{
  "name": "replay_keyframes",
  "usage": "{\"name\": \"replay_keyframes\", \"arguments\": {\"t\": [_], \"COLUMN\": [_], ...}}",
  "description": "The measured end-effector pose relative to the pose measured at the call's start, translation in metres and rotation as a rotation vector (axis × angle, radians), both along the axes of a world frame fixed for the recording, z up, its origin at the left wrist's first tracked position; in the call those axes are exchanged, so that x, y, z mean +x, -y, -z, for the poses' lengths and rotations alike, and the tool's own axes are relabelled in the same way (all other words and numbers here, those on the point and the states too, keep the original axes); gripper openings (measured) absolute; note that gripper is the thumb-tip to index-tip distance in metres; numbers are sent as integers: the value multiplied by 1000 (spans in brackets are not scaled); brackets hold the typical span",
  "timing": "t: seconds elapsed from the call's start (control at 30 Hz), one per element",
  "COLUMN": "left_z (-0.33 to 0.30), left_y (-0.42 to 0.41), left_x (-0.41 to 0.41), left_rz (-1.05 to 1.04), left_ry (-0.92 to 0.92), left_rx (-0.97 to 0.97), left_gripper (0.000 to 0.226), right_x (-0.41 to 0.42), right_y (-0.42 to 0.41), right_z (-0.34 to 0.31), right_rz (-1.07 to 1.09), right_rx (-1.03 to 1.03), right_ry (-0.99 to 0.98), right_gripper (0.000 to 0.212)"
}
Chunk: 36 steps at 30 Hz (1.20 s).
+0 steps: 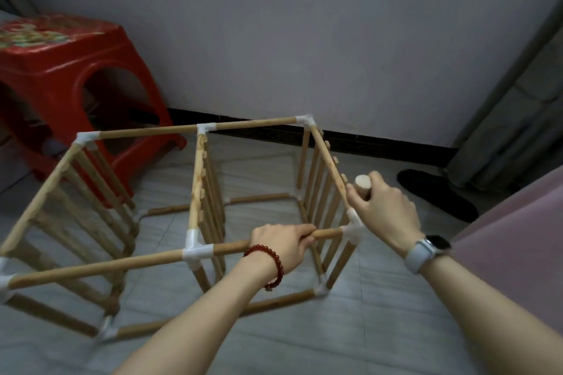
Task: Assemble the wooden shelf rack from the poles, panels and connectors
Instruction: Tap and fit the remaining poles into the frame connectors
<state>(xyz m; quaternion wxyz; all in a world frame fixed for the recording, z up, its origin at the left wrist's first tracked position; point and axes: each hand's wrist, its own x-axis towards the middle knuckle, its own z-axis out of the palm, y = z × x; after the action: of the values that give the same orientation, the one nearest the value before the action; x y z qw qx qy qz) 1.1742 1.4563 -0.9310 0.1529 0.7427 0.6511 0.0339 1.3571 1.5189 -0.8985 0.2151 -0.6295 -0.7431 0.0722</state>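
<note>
On the tiled floor at centre, I see the wooden rack frame. My left hand grips its near top pole at 6 o'clock. My right hand, at 3 o'clock, holds a short dowel above the corner connector. A red stool sits at 10 o'clock.

A pale grey wall is met by a dark skirting board above a light tiled floor. A red plastic stool is set at left, a grey curtain at right.
</note>
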Motion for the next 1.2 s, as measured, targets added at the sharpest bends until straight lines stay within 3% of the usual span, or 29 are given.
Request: {"name": "replay_keyframes", "arguments": {"t": [0.13,0.23,0.3,0.37,0.47,0.6,0.77,0.83,0.93,0.97,1.07,1.1,1.13,1.2], "left_z": [-21,-34,-41,-45,-46,-29,-5,6,20,22,22,23,22,22], "left_y": [-1,-8,-19,-37,-75,-112,-150,-159,-166,-168,-169,-169,-169,-169], "left_x": [-9,-17,-30,-51,-96,-143,-165,-165,-163,-164,-165,-165,-165,-164], "left_rz": [220,271,216,122,-77,-310,-473,-513,-529,-529,-538,-537,-538,-524], "left_ry": [84,87,53,-58,-147,-173,-184,-152,-146,-145,-138,-143,-150,-146], "left_rx": [-343,-513,-462,-285,-104,-55,19,52,110,115,98,98,106,102], "left_gripper": [31,38,42,43,49,63,75,77,75,75,79,80,81,83], "right_x": [-26,-45,-53,-58,-65,-68,-71,-78,-84,-86,-88,-86,-87,-87], "right_y": [-16,-26,-36,-48,-69,-99,-159,-184,-204,-203,-195,-200,-212,-224], "right_z": [-21,-21,-16,-13,-13,-16,-44,-63,-62,-47,7,7,-3,-26], "right_rz": [-55,-9,3,6,-28,-64,-110,-59,20,55,44,40,49,78], "right_rx": [-12,-123,-174,-186,-90,-14,-63,55,341,299,-65,-85,-45,128], "right_ry": [-102,-41,-42,-128,-220,-112,39,0,-355,-366,71,104,79,-161], "right_gripper": [34,43,47,44,36,35,34,33,38,38,31,30,30,30]}}
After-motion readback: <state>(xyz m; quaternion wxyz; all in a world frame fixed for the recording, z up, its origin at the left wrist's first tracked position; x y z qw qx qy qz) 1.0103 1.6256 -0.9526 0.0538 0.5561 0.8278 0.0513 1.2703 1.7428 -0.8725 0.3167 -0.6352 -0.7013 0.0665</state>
